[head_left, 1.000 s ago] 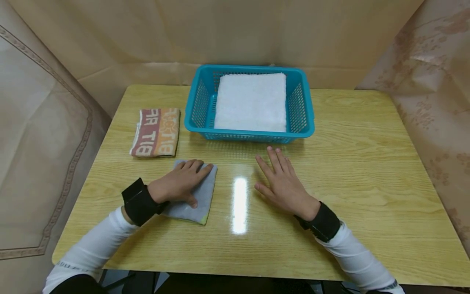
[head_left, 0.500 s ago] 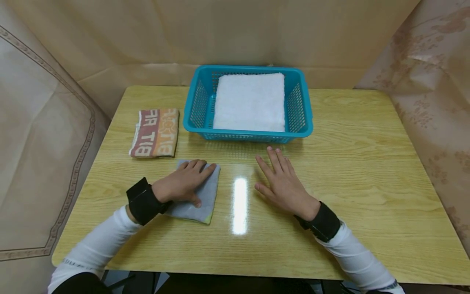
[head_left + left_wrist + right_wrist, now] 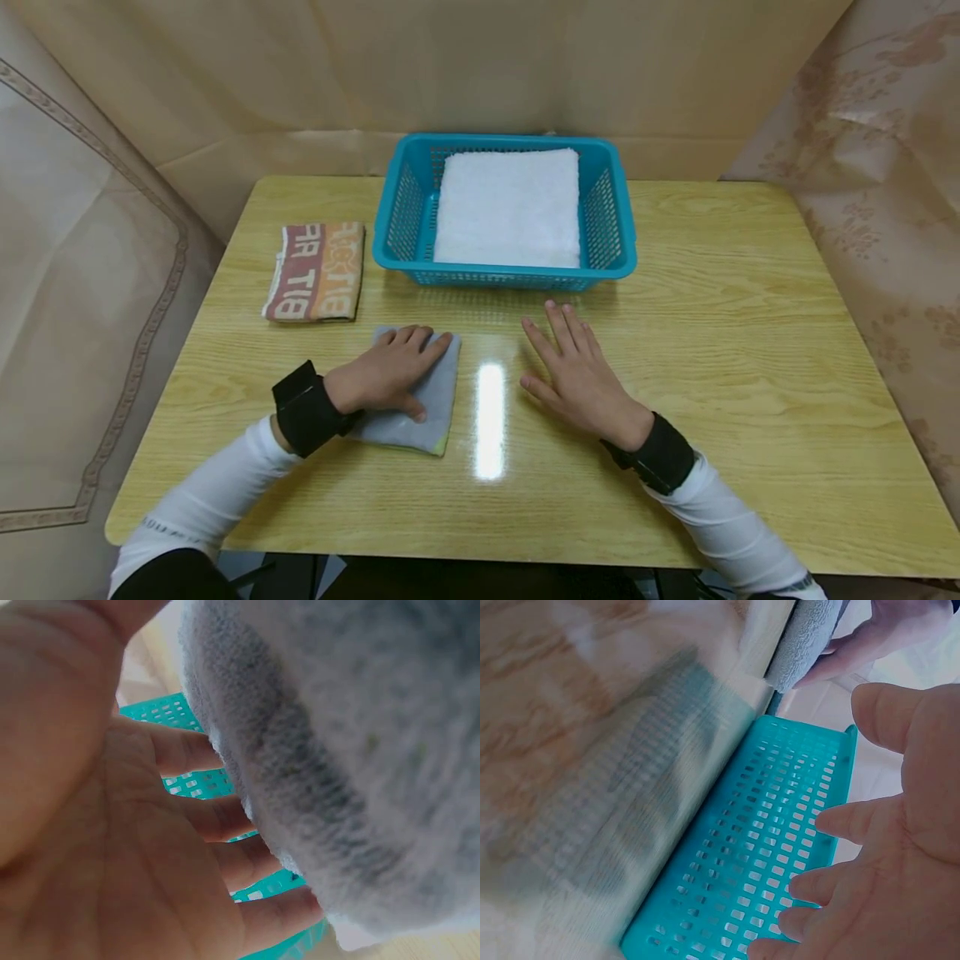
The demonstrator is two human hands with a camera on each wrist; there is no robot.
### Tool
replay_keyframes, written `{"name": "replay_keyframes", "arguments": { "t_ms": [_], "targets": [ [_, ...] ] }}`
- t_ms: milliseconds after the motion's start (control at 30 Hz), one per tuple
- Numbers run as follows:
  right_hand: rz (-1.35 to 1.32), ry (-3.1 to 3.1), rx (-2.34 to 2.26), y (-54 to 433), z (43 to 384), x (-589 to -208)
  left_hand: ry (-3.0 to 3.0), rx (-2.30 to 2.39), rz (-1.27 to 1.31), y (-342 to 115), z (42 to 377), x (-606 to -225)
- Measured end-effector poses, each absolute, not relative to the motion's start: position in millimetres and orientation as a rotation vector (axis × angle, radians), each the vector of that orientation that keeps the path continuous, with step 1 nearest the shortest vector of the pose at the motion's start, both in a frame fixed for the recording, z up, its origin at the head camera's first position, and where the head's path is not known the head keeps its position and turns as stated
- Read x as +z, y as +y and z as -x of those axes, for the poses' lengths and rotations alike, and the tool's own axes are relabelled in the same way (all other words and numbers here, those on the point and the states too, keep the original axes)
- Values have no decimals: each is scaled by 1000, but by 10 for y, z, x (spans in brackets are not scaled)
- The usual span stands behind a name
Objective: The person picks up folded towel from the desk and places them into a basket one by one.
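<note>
In the head view a folded grey towel [image 3: 437, 396] lies on the table near its front middle. My left hand [image 3: 390, 371] rests across it with the fingers extended and the thumb spread. Up close in the left wrist view, the grey towel [image 3: 360, 772] looms beside the open palm, and the fingers [image 3: 225, 817] reach its edge. To the right, my right hand [image 3: 581, 379] lies flat over the table with spread fingers and holds nothing. The blue basket [image 3: 510, 272] stands just beyond its fingertips, with a folded white towel [image 3: 510, 208] inside.
A folded red and orange towel [image 3: 315, 271] with pale lettering lies at the left, behind the grey one. The wooden table [image 3: 720, 350] ends at a papered wall [image 3: 480, 67] behind the basket.
My left hand has slid the grey towel a little to the right along the table. The right hand stays put.
</note>
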State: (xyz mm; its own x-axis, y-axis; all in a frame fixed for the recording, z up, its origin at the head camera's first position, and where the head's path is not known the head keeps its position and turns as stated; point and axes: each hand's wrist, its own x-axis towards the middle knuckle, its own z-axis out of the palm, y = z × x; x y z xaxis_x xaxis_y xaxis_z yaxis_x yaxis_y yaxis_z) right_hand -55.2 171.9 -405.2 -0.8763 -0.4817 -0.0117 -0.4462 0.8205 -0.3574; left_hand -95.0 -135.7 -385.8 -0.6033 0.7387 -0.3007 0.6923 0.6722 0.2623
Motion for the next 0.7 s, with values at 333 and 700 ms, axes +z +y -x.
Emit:
{"name": "replay_keyframes", "arguments": {
  "t_ms": [333,700],
  "targets": [
    [731,2898,-535,1726,541,-4043,2485,167,-1130,-1278,950,-3861],
    [757,2903,-528,1733,530,-4036,2485,141,-1113,-1214,951,-3870]
  ]
}}
